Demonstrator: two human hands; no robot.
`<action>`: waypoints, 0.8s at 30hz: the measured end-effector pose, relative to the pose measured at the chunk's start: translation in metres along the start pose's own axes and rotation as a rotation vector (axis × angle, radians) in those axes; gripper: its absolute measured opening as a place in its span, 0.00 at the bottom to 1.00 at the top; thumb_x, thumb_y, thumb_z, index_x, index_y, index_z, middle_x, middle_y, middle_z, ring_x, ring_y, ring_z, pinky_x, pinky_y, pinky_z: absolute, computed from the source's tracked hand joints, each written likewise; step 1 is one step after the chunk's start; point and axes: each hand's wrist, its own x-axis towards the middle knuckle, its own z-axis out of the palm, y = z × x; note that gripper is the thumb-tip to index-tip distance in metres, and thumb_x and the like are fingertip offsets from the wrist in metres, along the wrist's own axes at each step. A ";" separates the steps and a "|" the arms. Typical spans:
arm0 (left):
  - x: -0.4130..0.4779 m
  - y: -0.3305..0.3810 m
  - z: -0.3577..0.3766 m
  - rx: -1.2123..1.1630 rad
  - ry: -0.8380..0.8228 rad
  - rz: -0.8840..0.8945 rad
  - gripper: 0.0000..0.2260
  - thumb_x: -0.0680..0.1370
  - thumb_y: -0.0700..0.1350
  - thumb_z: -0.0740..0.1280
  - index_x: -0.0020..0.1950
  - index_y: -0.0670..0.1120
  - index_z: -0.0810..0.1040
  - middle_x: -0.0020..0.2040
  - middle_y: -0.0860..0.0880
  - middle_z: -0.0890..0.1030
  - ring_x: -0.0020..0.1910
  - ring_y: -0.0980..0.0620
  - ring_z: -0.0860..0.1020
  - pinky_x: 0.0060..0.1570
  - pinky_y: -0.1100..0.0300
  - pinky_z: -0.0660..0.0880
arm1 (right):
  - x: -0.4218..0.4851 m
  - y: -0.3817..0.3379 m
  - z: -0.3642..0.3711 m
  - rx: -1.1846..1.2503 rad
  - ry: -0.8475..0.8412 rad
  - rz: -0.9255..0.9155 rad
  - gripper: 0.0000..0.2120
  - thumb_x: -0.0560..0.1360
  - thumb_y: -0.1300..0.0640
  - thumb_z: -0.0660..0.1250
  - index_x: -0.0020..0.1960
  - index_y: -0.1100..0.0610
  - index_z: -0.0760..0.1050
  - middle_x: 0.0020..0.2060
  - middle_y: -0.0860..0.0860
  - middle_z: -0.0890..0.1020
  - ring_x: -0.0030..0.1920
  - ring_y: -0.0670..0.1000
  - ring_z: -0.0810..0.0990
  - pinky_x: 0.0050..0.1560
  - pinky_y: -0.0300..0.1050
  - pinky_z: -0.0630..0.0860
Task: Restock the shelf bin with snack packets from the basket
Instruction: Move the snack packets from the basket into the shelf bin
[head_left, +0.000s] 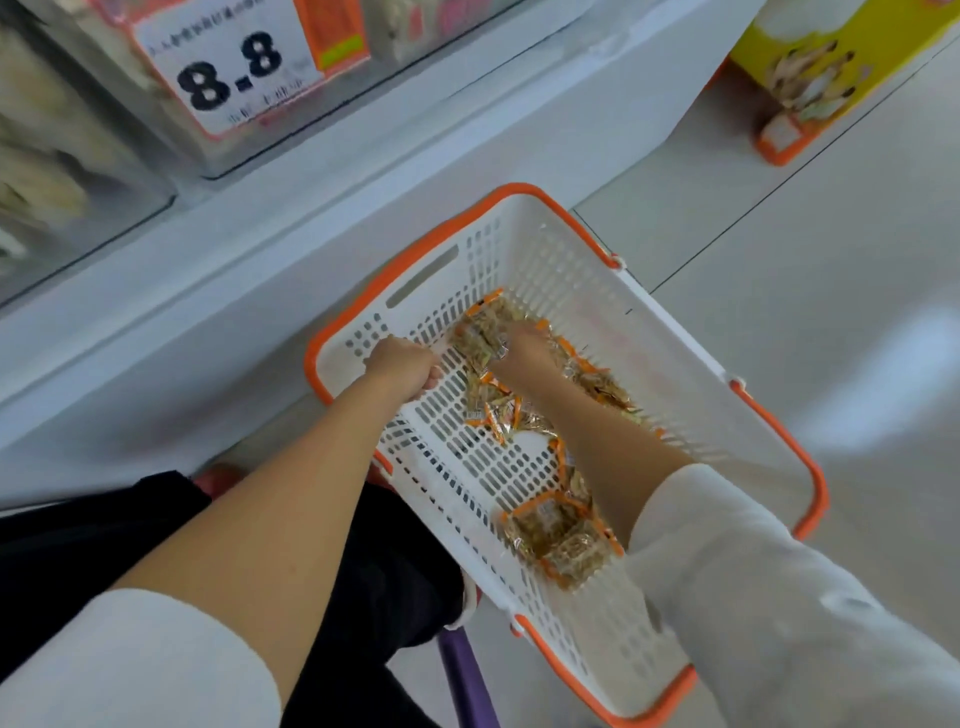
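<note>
White plastic, orange trim: that's the basket (649, 353), and 2 hands are in it. The left hand (402, 366) is curled tight over the near side wall, steadying it. The right hand (522, 340) dives into the snack packets (558, 540) at the far end, fingers buried in the pile, so I cannot tell whether they have closed on any. Packets lie scattered along the basket floor, near end to far. So we look to be at the scoop, with plenty left to move. Next up, I reckon: gather a firm handful, lift it clear of the rim and carry it up-left to the shelf bin (234, 150) behind the 8.8 price tag (228, 67).
</note>
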 end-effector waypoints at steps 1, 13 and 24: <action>0.002 -0.001 0.001 -0.015 -0.005 -0.008 0.05 0.78 0.38 0.65 0.48 0.37 0.80 0.40 0.42 0.81 0.33 0.51 0.76 0.33 0.61 0.72 | 0.009 -0.002 0.004 -0.107 -0.020 -0.038 0.36 0.76 0.59 0.68 0.78 0.51 0.54 0.77 0.55 0.55 0.74 0.60 0.60 0.66 0.56 0.69; 0.003 -0.007 0.004 -0.003 -0.051 0.004 0.06 0.78 0.38 0.65 0.43 0.39 0.79 0.35 0.45 0.79 0.29 0.53 0.74 0.29 0.64 0.72 | -0.020 0.015 0.064 -0.528 0.031 -0.145 0.29 0.76 0.67 0.62 0.74 0.53 0.62 0.73 0.58 0.62 0.72 0.65 0.60 0.67 0.67 0.64; -0.076 0.053 -0.042 0.034 0.013 0.256 0.08 0.79 0.38 0.62 0.40 0.42 0.74 0.44 0.39 0.79 0.37 0.44 0.77 0.39 0.55 0.76 | -0.078 -0.068 -0.077 0.986 -0.051 0.120 0.20 0.71 0.69 0.61 0.63 0.74 0.70 0.41 0.62 0.75 0.36 0.59 0.74 0.29 0.49 0.72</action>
